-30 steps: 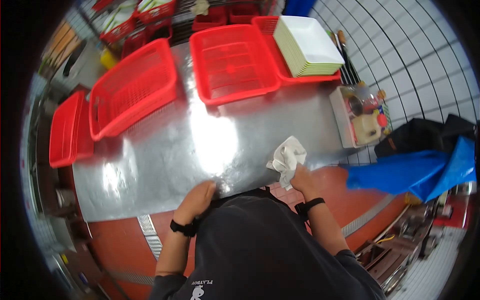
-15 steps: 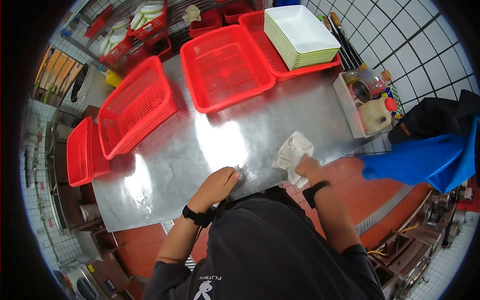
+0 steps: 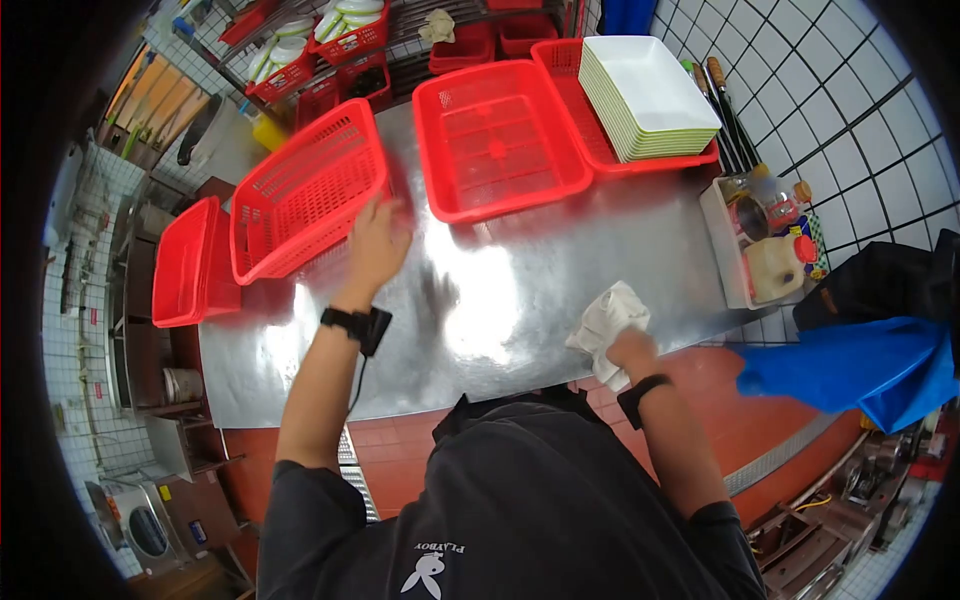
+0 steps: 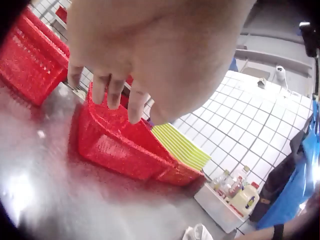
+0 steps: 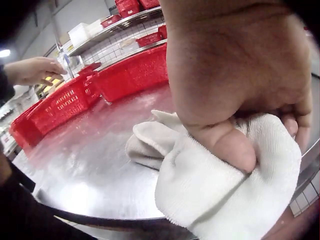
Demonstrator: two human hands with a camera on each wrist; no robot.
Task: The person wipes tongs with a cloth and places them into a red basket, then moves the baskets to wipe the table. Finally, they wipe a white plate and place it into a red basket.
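Observation:
My right hand (image 3: 632, 348) grips a white cloth (image 3: 609, 322) at the table's front edge, with the thumb pressed into its folds in the right wrist view. Part of the cloth (image 5: 200, 185) lies bunched toward the metal tabletop. Raised over the table, my left hand (image 3: 378, 245) is beside the near right corner of a red perforated basket (image 3: 310, 190). Its fingers (image 4: 115, 92) are loosely extended with nothing between them. In the head view this hand overlaps the basket's rim and is slightly blurred.
Another red basket (image 3: 500, 140) stands at the back middle, beside one holding stacked white square dishes (image 3: 650, 95). Nested red baskets (image 3: 190, 265) stand at the left edge. A white bin (image 3: 730, 240) of bottles is at the right, near a hanging blue sheet (image 3: 840, 370).
My left hand has moved from the table's front edge forward and left to the red basket. The right hand keeps its hold on the cloth near the front edge.

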